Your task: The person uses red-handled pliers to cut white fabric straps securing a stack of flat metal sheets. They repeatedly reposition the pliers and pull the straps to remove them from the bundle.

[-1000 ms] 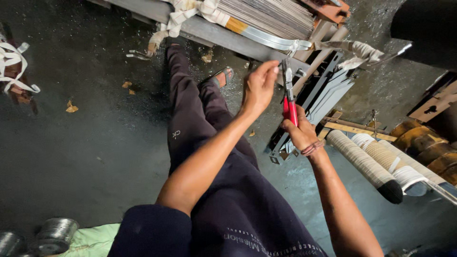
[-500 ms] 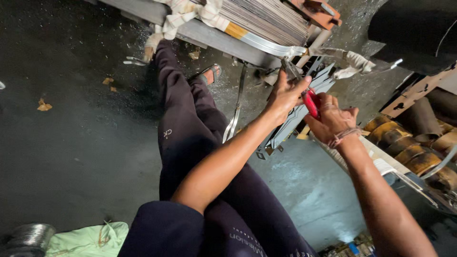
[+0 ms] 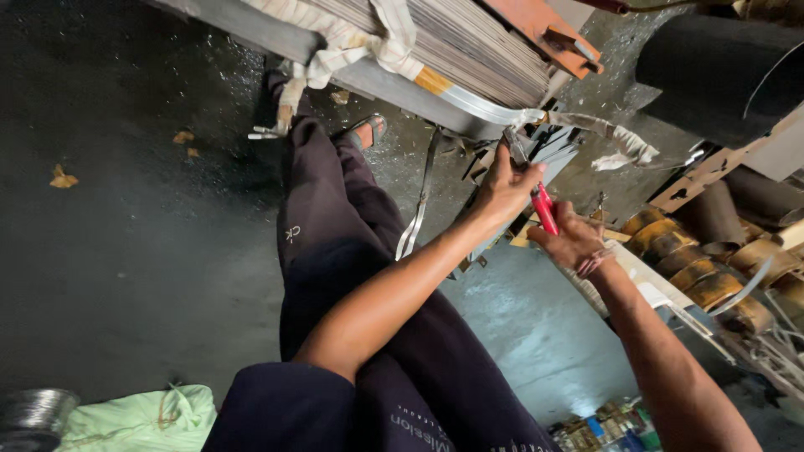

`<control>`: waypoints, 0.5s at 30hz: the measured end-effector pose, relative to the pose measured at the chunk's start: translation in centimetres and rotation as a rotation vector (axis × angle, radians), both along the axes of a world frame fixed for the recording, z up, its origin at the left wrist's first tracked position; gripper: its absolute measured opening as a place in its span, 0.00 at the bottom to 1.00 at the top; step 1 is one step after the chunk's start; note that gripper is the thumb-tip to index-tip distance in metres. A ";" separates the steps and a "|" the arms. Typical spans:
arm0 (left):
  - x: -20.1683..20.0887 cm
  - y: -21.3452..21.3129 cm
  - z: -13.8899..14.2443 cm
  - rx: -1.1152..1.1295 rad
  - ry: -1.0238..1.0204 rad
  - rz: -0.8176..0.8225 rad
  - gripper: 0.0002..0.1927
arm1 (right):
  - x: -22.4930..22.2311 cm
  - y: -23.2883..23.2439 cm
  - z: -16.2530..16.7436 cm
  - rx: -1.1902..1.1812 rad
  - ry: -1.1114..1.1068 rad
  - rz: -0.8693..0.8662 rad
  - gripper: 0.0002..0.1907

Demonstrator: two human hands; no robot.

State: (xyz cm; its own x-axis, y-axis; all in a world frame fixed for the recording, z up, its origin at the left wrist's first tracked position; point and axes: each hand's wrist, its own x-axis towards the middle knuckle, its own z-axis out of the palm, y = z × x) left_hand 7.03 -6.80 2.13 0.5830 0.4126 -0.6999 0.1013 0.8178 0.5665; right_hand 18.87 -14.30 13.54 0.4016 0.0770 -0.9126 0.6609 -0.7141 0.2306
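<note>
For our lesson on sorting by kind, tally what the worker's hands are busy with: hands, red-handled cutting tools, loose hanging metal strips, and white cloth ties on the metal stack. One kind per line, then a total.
Hands: 2 (left hand, right hand)
Red-handled cutting tool: 1
Loose hanging metal strip: 1
White cloth ties: 2 ()
Total: 6

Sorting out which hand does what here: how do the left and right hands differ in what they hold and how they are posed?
The right hand grips the red handle of the pliers, fingers closed round it; the left hand holds no handle, its fingers up by the tool's metal head. The left hand sits higher, nearer the stacked metal sheets; the right hand sits lower. Both are bare and work close together at the same tool.
</note>
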 end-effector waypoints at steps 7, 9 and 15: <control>-1.7 1.8 -1.2 -0.321 -0.206 0.086 0.20 | -5.0 1.7 1.9 0.086 -0.162 -0.027 0.43; -2.6 2.1 -0.2 -0.382 -0.248 0.146 0.19 | -6.2 1.9 3.4 -0.008 -0.124 0.008 0.44; -4.3 2.9 0.9 -0.353 -0.284 0.129 0.21 | -6.9 1.0 4.2 0.106 0.035 0.098 0.35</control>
State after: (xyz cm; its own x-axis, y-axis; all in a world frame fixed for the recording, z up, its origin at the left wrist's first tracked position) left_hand 2.73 -3.88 3.07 0.7311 0.2594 -0.6310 -0.1323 0.9613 0.2418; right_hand 11.96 -13.33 17.70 0.3553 0.2111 -0.9106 0.7353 -0.6645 0.1329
